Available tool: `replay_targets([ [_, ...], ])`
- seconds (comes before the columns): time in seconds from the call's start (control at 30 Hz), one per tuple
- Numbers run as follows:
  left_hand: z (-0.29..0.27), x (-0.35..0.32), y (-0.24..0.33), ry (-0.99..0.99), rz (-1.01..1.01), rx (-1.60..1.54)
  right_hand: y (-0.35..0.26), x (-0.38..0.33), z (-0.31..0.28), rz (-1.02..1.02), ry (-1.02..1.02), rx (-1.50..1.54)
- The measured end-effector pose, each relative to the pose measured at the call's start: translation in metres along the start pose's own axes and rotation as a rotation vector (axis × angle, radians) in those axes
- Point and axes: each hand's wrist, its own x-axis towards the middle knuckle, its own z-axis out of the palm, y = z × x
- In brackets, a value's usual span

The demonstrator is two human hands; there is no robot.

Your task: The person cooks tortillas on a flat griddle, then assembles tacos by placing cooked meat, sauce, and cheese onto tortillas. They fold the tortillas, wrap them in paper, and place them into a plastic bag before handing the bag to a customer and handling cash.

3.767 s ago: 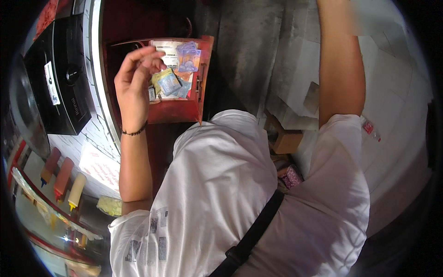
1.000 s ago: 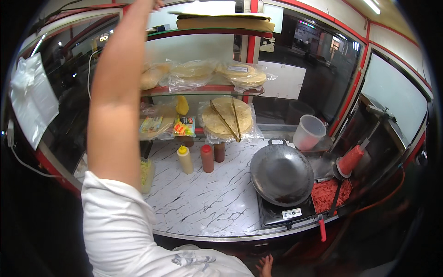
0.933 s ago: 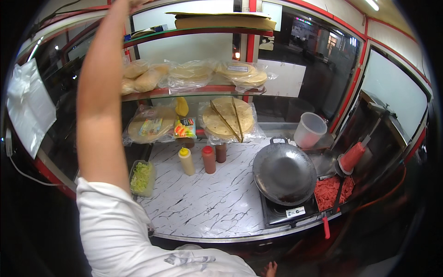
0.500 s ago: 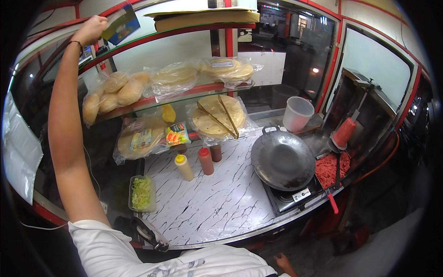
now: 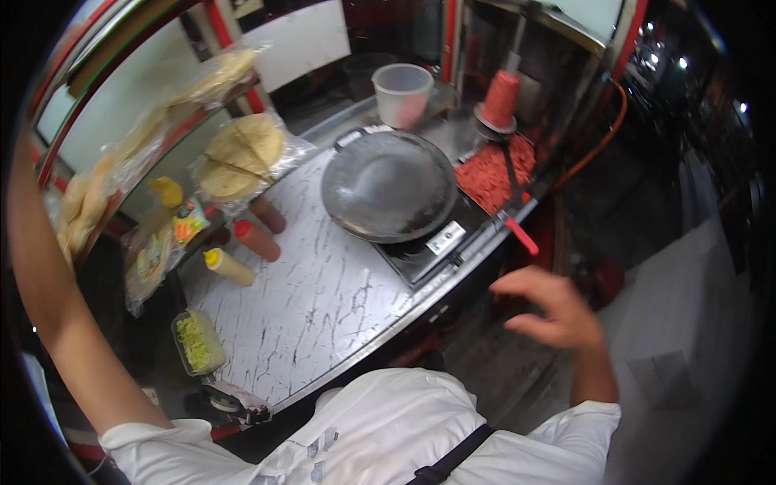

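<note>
My left arm [image 5: 52,275] reaches up along the left rim of the picture, and its hand is beyond the visible edge. To the right of the counter, my right hand [image 5: 550,311] is held in the air. Its fingers are bent and apart, with nothing between them. Closest to it is the red handle [image 5: 521,234] of a dark-bladed tool lying across shredded red meat [image 5: 489,174]. Left of that, a dark wok [image 5: 388,190] sits on a black stove [image 5: 420,250].
A yellow-capped squeeze bottle [image 5: 229,267], a red one [image 5: 257,241] and a tub of shredded lettuce [image 5: 196,341] stand on the marbled counter [image 5: 323,307]. Tongs lie on flatbreads [image 5: 250,145]. Bagged breads line the left shelf. Behind are a white bucket [image 5: 402,93] and a meat cone [image 5: 501,97].
The view has swung right and tilted. My left hand, earlier raised holding a flat printed packet or card at the upper shelf, has left the view. My right hand has risen beside the counter.
</note>
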Motion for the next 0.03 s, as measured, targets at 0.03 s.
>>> replay_targets([
  [0.03, -0.0077, 0.0066, 0.0483, 0.015, 0.142, -0.047, -0.0192, -0.0125, -0.0343, -0.076, 0.167, -0.057],
])
